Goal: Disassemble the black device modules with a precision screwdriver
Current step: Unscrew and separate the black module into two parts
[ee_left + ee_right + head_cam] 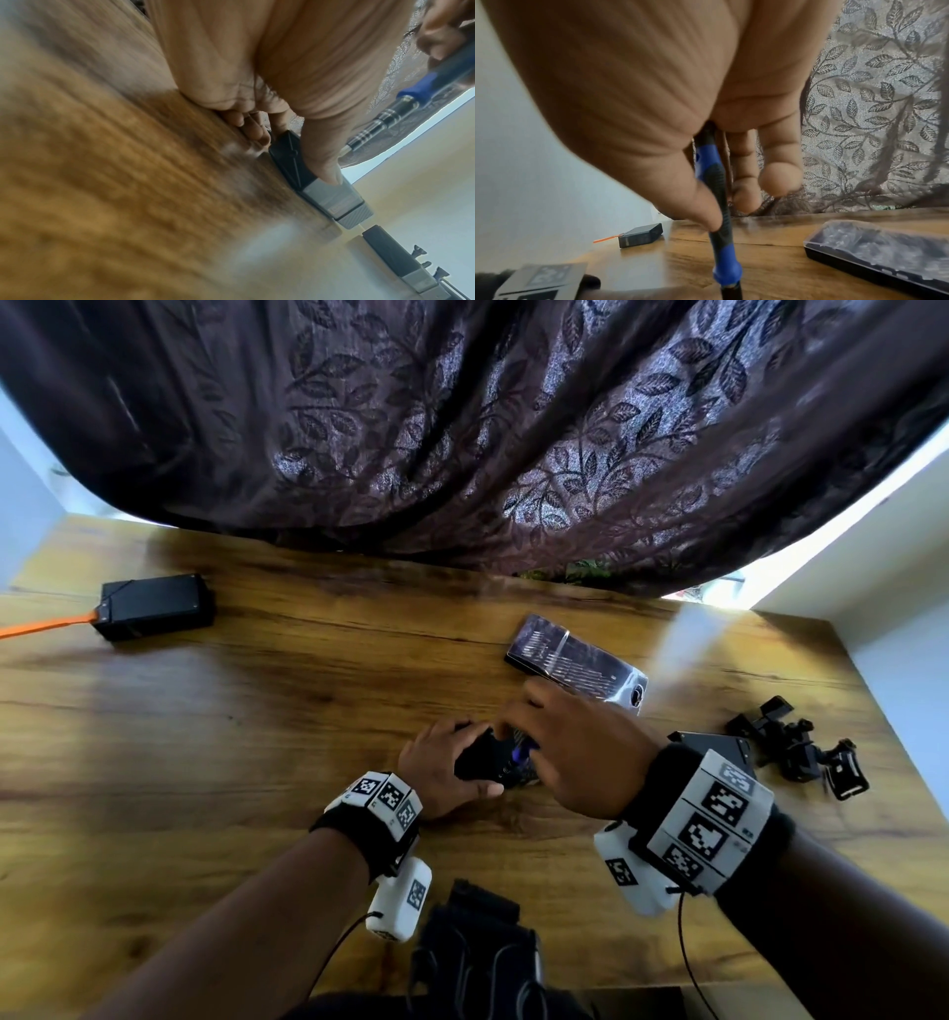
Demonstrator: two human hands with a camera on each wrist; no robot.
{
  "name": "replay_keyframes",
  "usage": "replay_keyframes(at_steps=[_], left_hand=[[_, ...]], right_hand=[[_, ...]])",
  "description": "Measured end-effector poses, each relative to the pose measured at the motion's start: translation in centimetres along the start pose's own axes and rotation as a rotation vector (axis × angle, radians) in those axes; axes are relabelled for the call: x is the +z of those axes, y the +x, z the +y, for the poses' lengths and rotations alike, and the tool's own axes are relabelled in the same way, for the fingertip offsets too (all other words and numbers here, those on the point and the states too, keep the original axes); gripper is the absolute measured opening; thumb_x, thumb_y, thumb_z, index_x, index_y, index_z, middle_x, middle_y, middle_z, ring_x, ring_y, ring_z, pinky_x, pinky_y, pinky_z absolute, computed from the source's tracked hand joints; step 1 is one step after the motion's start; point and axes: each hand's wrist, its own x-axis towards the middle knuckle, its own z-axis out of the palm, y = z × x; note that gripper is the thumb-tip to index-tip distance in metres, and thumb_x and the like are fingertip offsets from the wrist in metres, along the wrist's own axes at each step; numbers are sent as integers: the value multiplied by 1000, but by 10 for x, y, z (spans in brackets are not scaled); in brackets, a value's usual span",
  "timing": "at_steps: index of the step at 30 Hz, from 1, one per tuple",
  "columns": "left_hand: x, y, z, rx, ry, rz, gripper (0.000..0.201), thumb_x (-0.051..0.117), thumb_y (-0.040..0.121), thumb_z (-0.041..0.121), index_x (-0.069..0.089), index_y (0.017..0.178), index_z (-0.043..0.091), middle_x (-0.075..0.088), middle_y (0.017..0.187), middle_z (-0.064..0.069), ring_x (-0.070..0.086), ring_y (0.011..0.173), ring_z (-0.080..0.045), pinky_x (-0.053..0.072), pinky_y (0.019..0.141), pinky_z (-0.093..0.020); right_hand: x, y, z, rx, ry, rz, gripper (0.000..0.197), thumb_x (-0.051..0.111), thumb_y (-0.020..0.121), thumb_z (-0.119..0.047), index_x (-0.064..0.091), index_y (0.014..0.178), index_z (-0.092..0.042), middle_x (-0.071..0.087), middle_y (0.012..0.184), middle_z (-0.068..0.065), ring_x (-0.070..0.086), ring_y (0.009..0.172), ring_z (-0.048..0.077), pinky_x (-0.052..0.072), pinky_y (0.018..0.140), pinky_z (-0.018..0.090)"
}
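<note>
Left hand (441,765) pinning module (290,160) by edges, right hand (575,752) pinching screwdriver (722,205); small, rigid, slippery (probably light).

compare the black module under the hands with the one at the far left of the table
The held module is pinned to the table by the left hand, while the far module lies free, touched by nothing. The right hand brings a screwdriver to the held module; no tool is near the far module. An orange strap shows on the far module, none on the held one. Both are black boxes with a grey end.
</note>
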Motion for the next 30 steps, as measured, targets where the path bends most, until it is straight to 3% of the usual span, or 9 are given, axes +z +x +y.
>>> replay_keyframes(at_steps=[4, 7, 9, 11, 14, 18, 22, 25, 30], left_hand=[[0, 1, 0, -9, 3, -15, 93, 69, 82, 67, 24, 158, 39, 22, 162, 8, 24, 146, -20, 27, 118, -49], [-1, 0, 2, -6, -4, -16, 91, 71, 83, 64, 25, 158, 41, 22, 162, 7, 24, 147, -22, 26, 118, -48], [-3, -1, 3, -5, -10, -24, 88, 71, 83, 62, 26, 156, 44, 22, 163, 7, 24, 147, -22, 25, 119, -48], [-4, -2, 4, -2, -12, -27, 88, 71, 84, 62, 25, 157, 44, 21, 163, 7, 23, 148, -23, 25, 119, -48], [-3, -1, 3, -6, 4, -25, 92, 70, 83, 64, 24, 158, 39, 22, 162, 6, 24, 147, -23, 26, 119, -48], [-2, 0, 1, -7, -8, -28, 92, 70, 82, 66, 25, 157, 39, 22, 162, 8, 26, 146, -23, 28, 118, -51], [-3, -1, 2, -5, -10, -34, 92, 71, 83, 64, 25, 158, 38, 21, 162, 7, 25, 146, -23, 26, 119, -49], [-4, -2, 3, 6, -26, -23, 90, 71, 84, 62, 25, 158, 41, 22, 163, 8, 24, 147, -22, 23, 119, -45], [-3, -2, 0, 6, -17, -17, 92, 70, 82, 66, 25, 158, 39, 23, 162, 9, 26, 146, -21, 26, 118, -46]], right_hand=[[4, 2, -4, 19, -18, 31, 33, 62, 96, -28, 49, 127, -29, 46, 112, -6, 47, 82, 10, 37, 64, 22], [2, 5, -7, 61, -46, 87, 14, 46, 103, -41, 51, 112, -31, 56, 98, -10, 56, 82, 13, 38, 65, 29], [0, 6, -5, 102, -67, 69, 20, 38, 105, -46, 52, 106, -32, 61, 94, -11, 59, 83, 14, 42, 67, 31], [-1, 6, -2, 106, -66, 54, 21, 40, 104, -46, 52, 113, -32, 60, 106, -8, 61, 91, 14, 50, 74, 33], [0, 2, -1, 19, -17, 28, 40, 59, 97, -35, 45, 135, -33, 40, 127, -6, 50, 105, 11, 53, 80, 29], [1, 3, -1, -6, 1, 4, 48, 67, 93, -21, 44, 133, -35, 41, 119, -9, 49, 94, 10, 44, 68, 21], [-1, 5, -6, 78, -53, 63, 18, 51, 102, -39, 52, 118, -31, 55, 108, -9, 57, 87, 12, 46, 70, 29], [-1, 5, -3, 137, -91, 62, 22, 42, 104, -48, 55, 107, -30, 63, 99, -9, 62, 87, 15, 48, 71, 32], [3, -2, 1, 26, -26, 8, 43, 64, 95, -32, 45, 133, -36, 42, 122, -8, 50, 104, 10, 52, 79, 28]])
